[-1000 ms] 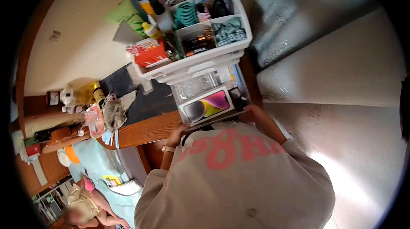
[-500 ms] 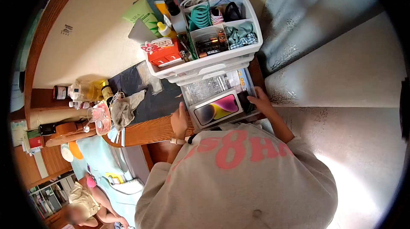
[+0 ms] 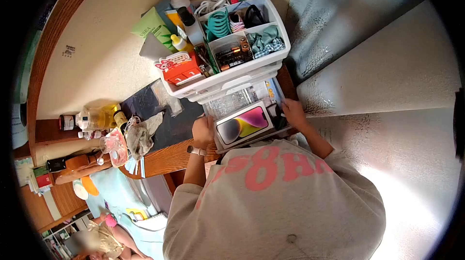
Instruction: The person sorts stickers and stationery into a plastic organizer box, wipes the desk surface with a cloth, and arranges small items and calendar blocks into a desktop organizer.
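Note:
A clear plastic drawer [image 3: 219, 146] is pulled out from under the white desktop organizer [image 3: 232, 77]. My left hand [image 3: 202, 130], with a pale-banded watch on the wrist, is closed on the drawer's left edge. On the opposite side my right hand [image 3: 293, 113] grips the right edge near the front corner. In the drawer lies a white phone box [image 3: 243, 124] with a colourful phone picture. Dark items [image 3: 277, 117] sit to its right, and a clear bubbly packet [image 3: 231, 102] lies behind it. The fingers under the drawer's edges are partly hidden.
On the organizer's top stand batteries [image 3: 235, 57], a teal coil [image 3: 218, 24], scrunchies [image 3: 265, 40], a red box [image 3: 182, 72] and tubes. A grey cloth [image 3: 141, 130] and an oil bottle [image 3: 94, 117] are at left. A curtain [image 3: 373, 66] hangs right. Another person [image 3: 110, 240] is at lower left.
My left hand, previously beside the drawer with its thumb raised, has closed on the left edge. My right hand has shifted slightly along the right edge. The camera view has tilted a little.

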The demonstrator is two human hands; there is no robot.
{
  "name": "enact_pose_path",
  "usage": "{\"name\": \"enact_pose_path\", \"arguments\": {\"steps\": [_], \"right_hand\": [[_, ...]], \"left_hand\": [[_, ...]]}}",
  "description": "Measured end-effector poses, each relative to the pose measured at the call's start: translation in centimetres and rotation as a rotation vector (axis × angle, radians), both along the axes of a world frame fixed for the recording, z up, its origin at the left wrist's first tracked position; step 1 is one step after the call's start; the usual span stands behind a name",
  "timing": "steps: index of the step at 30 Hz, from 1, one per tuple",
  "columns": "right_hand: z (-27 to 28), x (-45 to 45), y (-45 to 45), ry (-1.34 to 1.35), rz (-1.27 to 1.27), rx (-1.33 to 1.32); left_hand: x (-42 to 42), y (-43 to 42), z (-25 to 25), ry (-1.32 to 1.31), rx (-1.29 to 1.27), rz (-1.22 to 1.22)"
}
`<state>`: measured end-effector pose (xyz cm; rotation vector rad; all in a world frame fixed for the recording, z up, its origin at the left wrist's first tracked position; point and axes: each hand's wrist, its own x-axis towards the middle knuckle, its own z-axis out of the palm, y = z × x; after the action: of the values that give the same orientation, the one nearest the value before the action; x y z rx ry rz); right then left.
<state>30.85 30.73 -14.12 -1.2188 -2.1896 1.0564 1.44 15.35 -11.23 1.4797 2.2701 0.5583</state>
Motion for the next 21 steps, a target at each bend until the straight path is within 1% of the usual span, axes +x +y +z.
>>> {"name": "enact_pose_path", "arguments": {"steps": [1,4,6,7,9,10,13,14,15,16,17,18,19,20,21], "right_hand": [[-0.1,0.0,0.4,-0.016,0.025,0.073],[0.1,-0.1,0.5,-0.009,0.026,0.04],[-0.2,0.1,0.4,-0.032,0.022,0.019],[-0.3,0.2,0.4,-0.05,0.025,-0.003],[-0.4,0.3,0.1,-0.046,0.023,0.015],[-0.4,0.2,0.0,-0.042,0.028,0.03],[-0.9,0.1,-0.5,0.016,-0.021,-0.013],[-1.0,0.1,-0.7,0.008,-0.022,-0.022],[-0.8,-0.2,-0.5,-0.032,-0.012,0.032],[-0.4,-0.5,0.0,-0.071,-0.005,0.092],[0.0,-0.8,0.4,-0.074,-0.014,0.092],[0.6,-1.2,0.6,-0.077,0.003,0.071],[1.2,-1.3,0.7,-0.078,0.019,0.052],[1.8,-1.1,0.8,-0.175,0.052,0.039],[1.5,-1.0,0.9,-0.175,0.042,0.039]], "left_hand": [[-0.1,0.1,0.2,-0.002,-0.001,-0.006],[-0.2,-0.1,-0.2,0.005,0.05,-0.07],[-0.4,-0.4,-1.0,-0.068,0.04,-0.062],[-0.2,-0.5,-1.2,-0.069,0.045,-0.068],[0.2,-0.8,-1.4,-0.045,0.027,0.0],[0.0,-0.8,-2.0,-0.052,0.08,-0.023],[-0.2,-0.7,-2.0,-0.065,0.076,-0.022],[-0.4,-0.7,-2.0,-0.056,0.088,-0.066],[-0.8,-0.7,-2.0,-0.061,0.083,-0.069],[-1.3,-0.4,-1.6,-0.141,0.135,-0.09],[-1.6,-0.1,-1.2,-0.222,0.187,-0.112],[-1.7,0.2,-0.3,-0.309,0.072,-0.028],[-1.8,0.1,-0.6,-0.31,0.07,-0.04],[-1.9,-0.1,-1.2,-0.282,0.086,-0.047],[-1.8,-0.2,-1.7,-0.256,0.103,-0.052]]}}
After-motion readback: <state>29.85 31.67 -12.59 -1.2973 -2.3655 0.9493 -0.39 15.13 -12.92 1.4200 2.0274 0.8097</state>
